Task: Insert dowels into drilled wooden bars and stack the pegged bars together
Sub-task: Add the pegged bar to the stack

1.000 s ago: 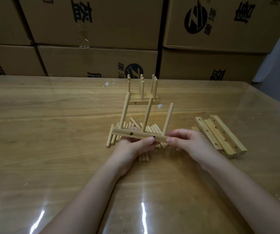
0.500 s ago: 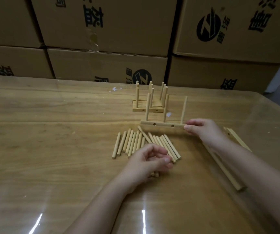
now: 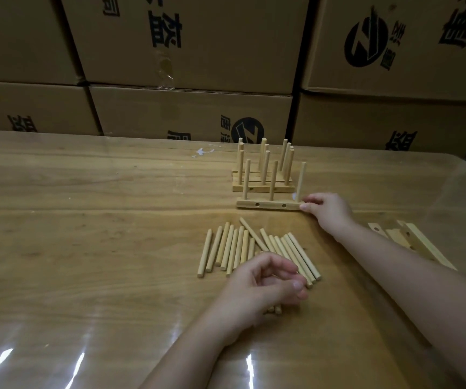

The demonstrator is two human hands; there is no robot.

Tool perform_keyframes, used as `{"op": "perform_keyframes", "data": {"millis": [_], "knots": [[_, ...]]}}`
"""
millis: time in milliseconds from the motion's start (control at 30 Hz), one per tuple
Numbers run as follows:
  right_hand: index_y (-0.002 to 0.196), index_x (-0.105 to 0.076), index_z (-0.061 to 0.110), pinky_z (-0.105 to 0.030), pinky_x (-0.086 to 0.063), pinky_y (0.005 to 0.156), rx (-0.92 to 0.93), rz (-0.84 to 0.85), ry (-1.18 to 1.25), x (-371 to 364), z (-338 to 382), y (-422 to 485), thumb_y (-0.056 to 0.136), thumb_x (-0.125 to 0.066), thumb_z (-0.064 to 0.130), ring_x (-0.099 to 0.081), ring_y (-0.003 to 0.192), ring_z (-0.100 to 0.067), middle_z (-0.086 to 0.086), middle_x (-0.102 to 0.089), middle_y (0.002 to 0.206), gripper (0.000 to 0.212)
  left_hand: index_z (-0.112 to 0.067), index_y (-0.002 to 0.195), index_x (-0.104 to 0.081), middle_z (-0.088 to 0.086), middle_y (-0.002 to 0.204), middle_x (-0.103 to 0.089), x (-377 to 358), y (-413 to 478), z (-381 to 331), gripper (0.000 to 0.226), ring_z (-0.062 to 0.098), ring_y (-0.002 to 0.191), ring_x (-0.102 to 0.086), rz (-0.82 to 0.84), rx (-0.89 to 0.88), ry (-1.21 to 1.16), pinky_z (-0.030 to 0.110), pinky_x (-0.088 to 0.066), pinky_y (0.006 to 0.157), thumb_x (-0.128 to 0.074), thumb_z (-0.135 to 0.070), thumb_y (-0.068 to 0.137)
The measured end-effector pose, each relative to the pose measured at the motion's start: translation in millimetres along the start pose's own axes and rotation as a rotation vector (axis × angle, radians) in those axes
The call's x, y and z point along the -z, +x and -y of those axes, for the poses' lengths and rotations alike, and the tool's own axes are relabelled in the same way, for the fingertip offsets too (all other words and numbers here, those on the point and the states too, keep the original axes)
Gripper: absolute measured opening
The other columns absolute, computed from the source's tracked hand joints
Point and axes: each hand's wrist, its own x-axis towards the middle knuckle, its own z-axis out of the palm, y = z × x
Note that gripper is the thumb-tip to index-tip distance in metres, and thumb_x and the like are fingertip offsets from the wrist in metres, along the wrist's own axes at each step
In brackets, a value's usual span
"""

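Right hand (image 3: 328, 210) pinches pegged bar (image 3: 268, 205) end, on surface (image 3: 85, 220).
Left hand (image 3: 265, 284) curled over loose dowels (image 3: 234, 248), hiding ends; grip unclear.

Four pegged bars (image 3: 268, 205), three dowels (image 3: 274, 175) each; two hands (image 3: 328, 210).

Right arm stretched forward, right hand (image 3: 328, 210) fingers pinching end of pegged bar (image 3: 268, 205). Left hand (image 3: 265, 287) nearer body, fingers loosely curled, holding nothing.

open table (image 3: 85, 234) left, loose dowels (image 3: 243, 245) mid-table; pegged stack (image 3: 262, 181) behind (pegs upright), boxes (image 3: 192, 113) beyond
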Motion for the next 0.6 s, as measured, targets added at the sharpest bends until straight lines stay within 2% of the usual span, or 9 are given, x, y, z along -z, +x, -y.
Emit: {"op": "perform_keyframes", "data": {"millis": [300,433,600], "knots": [[0.119,-0.063,0.018,-0.04,-0.04,0.098,0.05,-0.033,-0.136,-14.1,6.4,17.7,0.09,-0.058,0.028,-0.048,0.119,-0.029,-0.009,-0.05,0.135,0.032,-0.004,0.097,-0.06,0.005,0.088,-0.072,0.2,-0.2,-3.6,0.018,0.019,0.081,-0.07,0.023,0.001,-0.011,0.024,-0.055,0.072,-0.063,0.006,0.083],[0.121,-0.061,0.016,-0.032,-0.041,0.082,0.073,-0.042,-0.153,-17.1,8.5,22.1,0.092,-0.055,0.027,-0.052,0.109,-0.026,-0.006,-0.053,0.128,0.032,-0.003,0.098,-0.06,0.007,0.089,-0.072,1.8,-0.9,-3.0,0.018,0.019,0.081,-0.07,0.03,-0.014,-0.017,0.025,-0.055,0.072,-0.064,0.006,0.083],[0.124,-0.058,0.014,-0.034,-0.043,0.084,0.08,-0.045,-0.213,-17.2,9.3,25.4,0.093,-0.052,0.029,-0.053,0.108,-0.027,-0.009,-0.05,0.131,0.034,-0.003,0.097,-0.06,0.008,0.089,-0.073,0.2,0.1,-0.9,0.024,0.021,0.081,-0.07,0.026,-0.028,-0.016,0.025,-0.055,0.071,-0.068,-0.005,0.075]]}}
